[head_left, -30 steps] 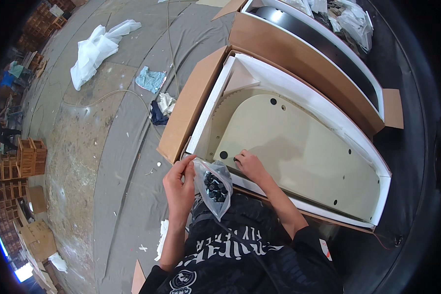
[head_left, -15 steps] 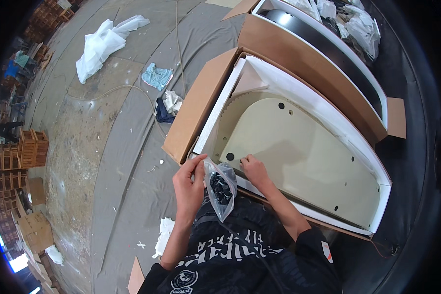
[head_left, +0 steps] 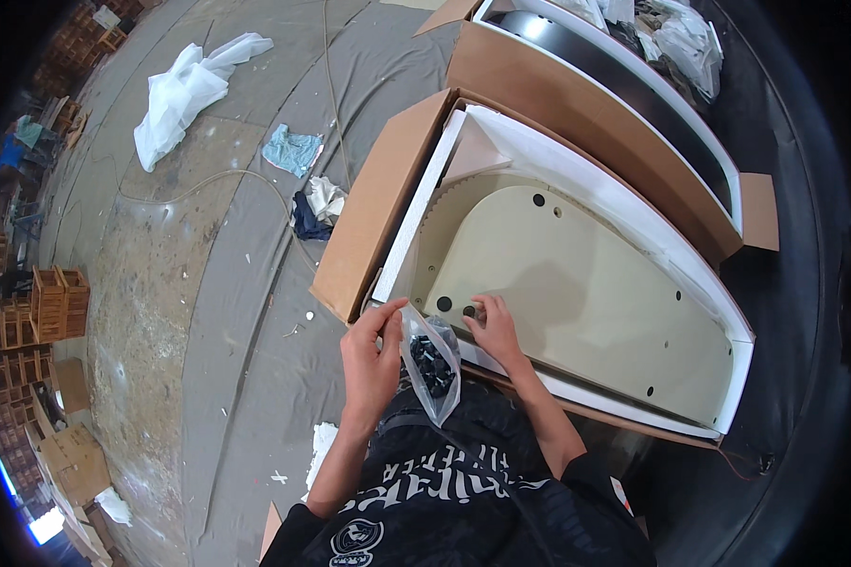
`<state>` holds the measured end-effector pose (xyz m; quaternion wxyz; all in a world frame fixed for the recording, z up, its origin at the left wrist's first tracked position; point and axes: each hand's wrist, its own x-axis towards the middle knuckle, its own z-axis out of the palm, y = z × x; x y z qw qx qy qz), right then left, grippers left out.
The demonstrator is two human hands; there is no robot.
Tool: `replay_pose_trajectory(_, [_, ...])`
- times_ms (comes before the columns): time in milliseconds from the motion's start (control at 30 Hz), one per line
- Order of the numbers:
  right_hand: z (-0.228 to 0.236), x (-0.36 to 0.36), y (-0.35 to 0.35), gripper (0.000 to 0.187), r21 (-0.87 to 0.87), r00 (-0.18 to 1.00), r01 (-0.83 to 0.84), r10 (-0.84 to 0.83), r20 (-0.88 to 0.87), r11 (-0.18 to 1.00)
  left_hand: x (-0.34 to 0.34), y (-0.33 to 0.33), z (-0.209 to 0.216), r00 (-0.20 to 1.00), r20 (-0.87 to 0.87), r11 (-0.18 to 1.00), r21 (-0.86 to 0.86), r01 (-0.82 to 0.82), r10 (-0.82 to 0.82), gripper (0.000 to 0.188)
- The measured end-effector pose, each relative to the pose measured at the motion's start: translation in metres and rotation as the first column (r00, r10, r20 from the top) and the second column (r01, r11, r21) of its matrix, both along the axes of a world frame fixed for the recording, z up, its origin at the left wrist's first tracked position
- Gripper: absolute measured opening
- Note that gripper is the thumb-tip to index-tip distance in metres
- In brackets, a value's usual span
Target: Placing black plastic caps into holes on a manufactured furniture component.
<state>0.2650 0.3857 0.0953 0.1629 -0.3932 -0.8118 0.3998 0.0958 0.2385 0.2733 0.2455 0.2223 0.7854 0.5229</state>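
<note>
My left hand [head_left: 373,364] pinches the upper edge of a clear plastic bag [head_left: 447,404], which hangs half open. Inside lies a heap of small black parts [head_left: 432,364]. Over the near left corner of a large beige rounded panel [head_left: 577,283], my right hand [head_left: 496,331] has its thumb and fingers apart. Just by the thumb is a small round black disc [head_left: 470,312] on the panel; whether the thumb touches it I cannot tell. A second black disc [head_left: 443,303] sits to its left, and another black disc [head_left: 539,200] at the far edge.
White foam [head_left: 425,203] lines the cardboard box [head_left: 388,189] around the panel. Beyond it stands another box with a glossy black curved piece [head_left: 577,52]. White plastic sheeting [head_left: 184,99], a light blue cloth [head_left: 291,149] and a hose [head_left: 329,85] lie on the floor to the left.
My right hand has lifted slightly and moved right, its fingers parting, and the black disc beneath it now shows. My left hand keeps hold of the bag. The whole view has shifted slightly.
</note>
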Motion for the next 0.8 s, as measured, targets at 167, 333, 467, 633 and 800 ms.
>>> replay_pose_trajectory(167, [-0.008, 0.010, 0.005, 0.022, 0.011, 0.994, -0.096, 0.095, 0.054, 0.995, -0.002, 0.005, 0.000, 1.000, 0.003, 1.000, 0.012, 0.029, -0.029, 0.019])
replay_pose_trajectory(333, [0.001, 0.006, 0.006, 0.026, 0.094, 0.957, -0.160, 0.131, 0.259, 0.983, -0.003, 0.007, 0.000, 0.998, -0.020, 0.998, 0.018, 0.054, -0.054, 0.019])
replay_pose_trajectory(467, [0.001, 0.004, 0.001, 0.028, 0.139, 0.995, -0.054, 0.041, 0.091, 0.989, -0.003, 0.005, -0.001, 0.998, -0.031, 0.998, 0.008, 0.060, -0.060, 0.019])
replay_pose_trajectory(633, [-0.006, 0.012, -0.001, 0.031, 0.149, 0.992, -0.069, 0.053, 0.112, 0.986, -0.002, 0.004, -0.002, 0.998, -0.026, 0.998, 0.020, 0.056, -0.056, 0.019])
replay_pose_trajectory(800, [-0.005, 0.013, -0.007, 0.020, 0.201, 0.997, -0.035, 0.048, -0.059, 0.979, 0.001, 0.005, 0.002, 0.998, -0.043, 0.999, 0.007, 0.051, -0.050, 0.019])
